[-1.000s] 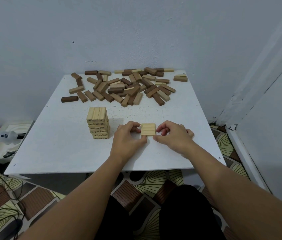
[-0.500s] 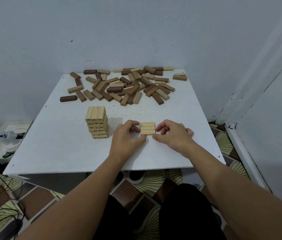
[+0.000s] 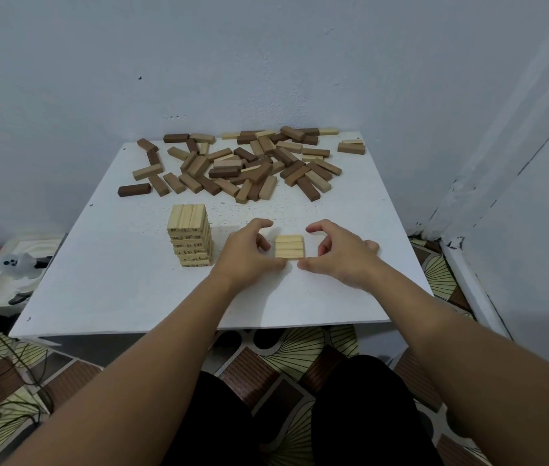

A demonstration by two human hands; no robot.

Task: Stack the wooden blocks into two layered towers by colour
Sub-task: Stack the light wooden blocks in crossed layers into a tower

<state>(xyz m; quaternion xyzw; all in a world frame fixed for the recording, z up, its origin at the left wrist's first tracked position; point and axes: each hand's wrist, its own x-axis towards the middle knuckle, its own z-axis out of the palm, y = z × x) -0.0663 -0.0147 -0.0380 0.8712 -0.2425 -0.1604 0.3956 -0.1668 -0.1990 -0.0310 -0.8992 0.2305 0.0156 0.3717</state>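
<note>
A tower of pale wooden blocks, several layers high with three blocks across the top and numbers printed on the ends, stands upright left of the table's middle. Three pale blocks lie flat side by side near the front edge. A loose heap of mixed brown and pale blocks sprawls along the far edge.
</note>
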